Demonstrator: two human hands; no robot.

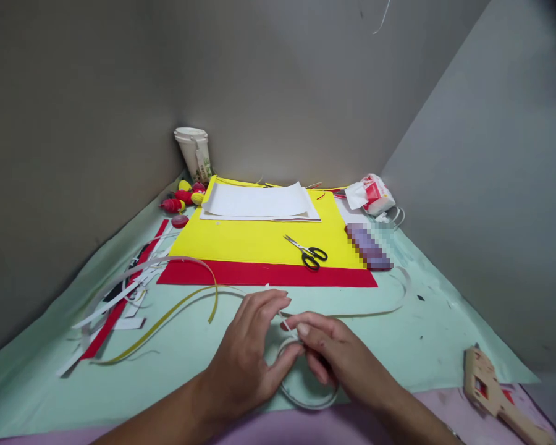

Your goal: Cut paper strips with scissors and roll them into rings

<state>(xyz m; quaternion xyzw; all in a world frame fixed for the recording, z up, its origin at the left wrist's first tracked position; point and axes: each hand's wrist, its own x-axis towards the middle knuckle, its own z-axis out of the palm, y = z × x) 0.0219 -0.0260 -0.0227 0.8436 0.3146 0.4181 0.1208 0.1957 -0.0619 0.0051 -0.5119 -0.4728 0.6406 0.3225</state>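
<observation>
In the head view, a thin white strip [308, 406] is curled into a ring low in the middle, just above the near edge of the table. My right hand [343, 352] pinches the strip at the upper part of the ring between thumb and fingers. My left hand [248, 349] arches over the ring's left side, its thumb against the strip by the right fingertips and its fingers bent above. A short end of the strip slants up between the two hands. The inner side of my left fingers is partly hidden.
Black-handled scissors [308, 252] lie on yellow [241, 241] and red sheets [213, 274], with white paper [259, 201] behind. Loose strips [115, 309] spread left. A phone-like pixelated object [369, 247], tissue pack [377, 193] and glue gun [488, 386] are right; a paper cup [193, 154] stands back left.
</observation>
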